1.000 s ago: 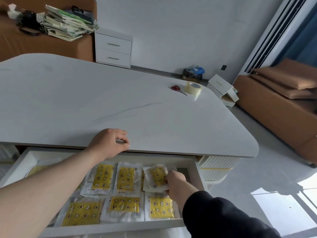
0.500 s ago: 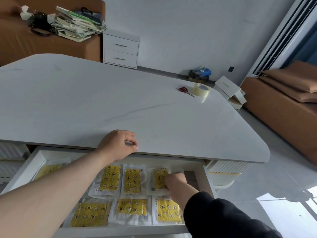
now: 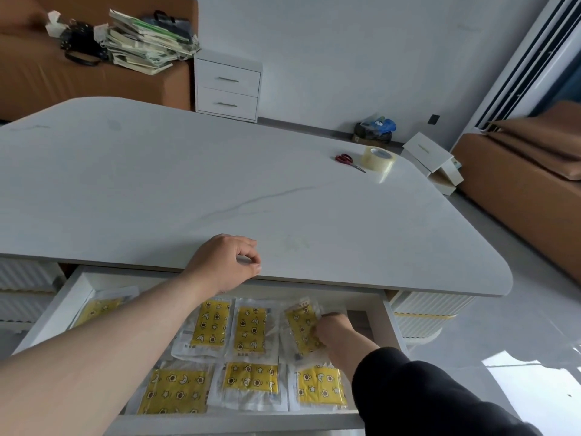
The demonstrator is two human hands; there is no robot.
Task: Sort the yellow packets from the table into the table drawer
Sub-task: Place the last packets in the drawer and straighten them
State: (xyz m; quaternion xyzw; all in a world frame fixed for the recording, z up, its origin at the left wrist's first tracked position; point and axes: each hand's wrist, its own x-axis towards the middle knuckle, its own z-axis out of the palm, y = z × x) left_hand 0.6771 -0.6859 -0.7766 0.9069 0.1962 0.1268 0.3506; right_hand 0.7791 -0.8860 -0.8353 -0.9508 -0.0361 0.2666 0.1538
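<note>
Right hand (image 3: 334,335) fingers pinching a clear plastic packet with yellow star-printed pad (image 3: 298,325), tilted inside open white drawer (image 3: 78,289), matching packets (image 3: 251,330) left of them, left hand (image 3: 223,262) fingers curled empty on white surface (image 3: 188,184) edge.

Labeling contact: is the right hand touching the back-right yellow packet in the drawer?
Touching. Head view: the right hand curls its fingers onto the back-right packet inside the drawer; no gap shows.
</note>
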